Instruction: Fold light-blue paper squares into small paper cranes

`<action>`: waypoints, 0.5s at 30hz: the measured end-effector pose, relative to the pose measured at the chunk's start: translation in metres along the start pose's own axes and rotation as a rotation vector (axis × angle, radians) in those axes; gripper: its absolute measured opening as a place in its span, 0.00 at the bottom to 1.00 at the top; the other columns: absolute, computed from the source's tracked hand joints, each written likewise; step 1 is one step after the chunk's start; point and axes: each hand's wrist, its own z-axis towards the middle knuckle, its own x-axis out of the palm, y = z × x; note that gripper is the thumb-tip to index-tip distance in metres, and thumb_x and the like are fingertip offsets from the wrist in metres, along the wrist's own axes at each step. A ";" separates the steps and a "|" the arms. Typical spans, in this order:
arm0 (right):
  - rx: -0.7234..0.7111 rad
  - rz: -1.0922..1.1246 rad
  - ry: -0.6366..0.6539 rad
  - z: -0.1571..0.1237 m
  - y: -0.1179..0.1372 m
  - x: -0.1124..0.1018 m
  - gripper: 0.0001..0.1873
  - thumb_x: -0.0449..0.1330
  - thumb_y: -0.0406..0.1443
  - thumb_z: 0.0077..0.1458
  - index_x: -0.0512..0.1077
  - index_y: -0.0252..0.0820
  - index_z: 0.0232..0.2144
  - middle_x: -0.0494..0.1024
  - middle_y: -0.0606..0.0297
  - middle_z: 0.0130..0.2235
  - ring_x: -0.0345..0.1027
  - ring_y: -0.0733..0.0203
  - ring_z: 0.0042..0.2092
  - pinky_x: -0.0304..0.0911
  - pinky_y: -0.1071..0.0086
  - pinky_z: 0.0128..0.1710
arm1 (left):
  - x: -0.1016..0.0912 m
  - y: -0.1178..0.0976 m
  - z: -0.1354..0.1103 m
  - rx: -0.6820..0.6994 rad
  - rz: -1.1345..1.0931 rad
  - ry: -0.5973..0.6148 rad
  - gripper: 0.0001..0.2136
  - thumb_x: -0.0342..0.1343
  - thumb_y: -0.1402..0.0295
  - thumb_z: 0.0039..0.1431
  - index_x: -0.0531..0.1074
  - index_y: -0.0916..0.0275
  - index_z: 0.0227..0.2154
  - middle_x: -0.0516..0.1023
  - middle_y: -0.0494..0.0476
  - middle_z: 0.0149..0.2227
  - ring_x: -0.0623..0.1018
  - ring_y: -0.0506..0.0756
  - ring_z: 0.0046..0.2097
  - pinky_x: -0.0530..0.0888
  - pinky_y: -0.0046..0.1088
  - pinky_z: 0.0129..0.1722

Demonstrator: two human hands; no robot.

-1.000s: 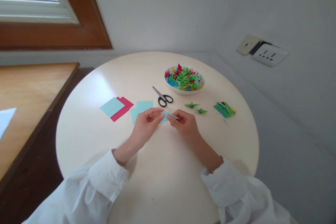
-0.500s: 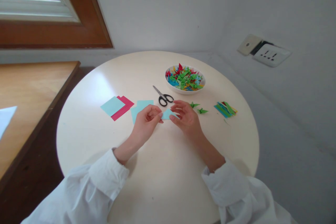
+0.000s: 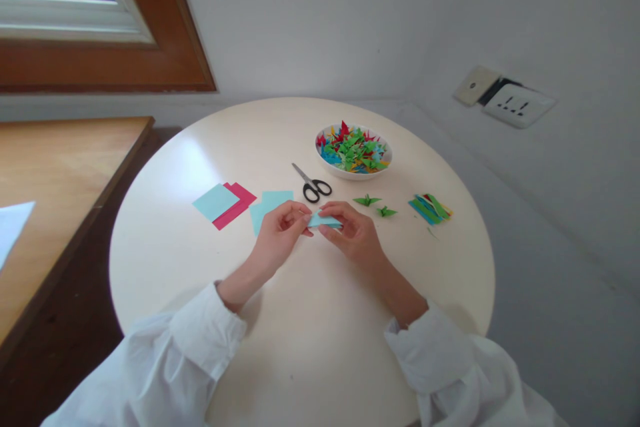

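A small folded piece of light blue paper [image 3: 324, 221] is held between my two hands, just above the middle of the round table. My left hand [image 3: 280, 227] pinches its left end between thumb and fingers. On the right end, my right hand [image 3: 356, 232] is closed, with the thumb below and fingers along the upper edge. Just beyond lie black-handled scissors [image 3: 311, 188], blades pointing away to the left. Light blue paper sheets [image 3: 273, 201] lie partly hidden behind my left hand. Two green folded paper cranes [image 3: 367, 200] rest beyond my right hand.
A white bowl [image 3: 350, 175] full of colourful paper cranes stands at the back of the white table [image 3: 300, 333]. Light blue and pink paper squares [image 3: 216, 200] lie at left, a pile of coloured paper strips [image 3: 429, 209] at right. Beyond is a wall with a socket [image 3: 517, 105].
My right hand's fingers have come down and closed on the paper's right end. The paper now looks narrower, its upper part folded over. The left hand keeps its pinch.
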 end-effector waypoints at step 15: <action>0.036 0.023 -0.014 0.000 0.000 0.000 0.09 0.62 0.39 0.45 0.70 0.43 0.30 0.70 0.63 0.37 0.67 0.62 0.41 0.65 0.67 0.41 | 0.000 0.001 -0.001 0.095 0.209 -0.009 0.07 0.59 0.66 0.46 0.74 0.65 0.27 0.77 0.55 0.27 0.72 0.49 0.26 0.68 0.24 0.26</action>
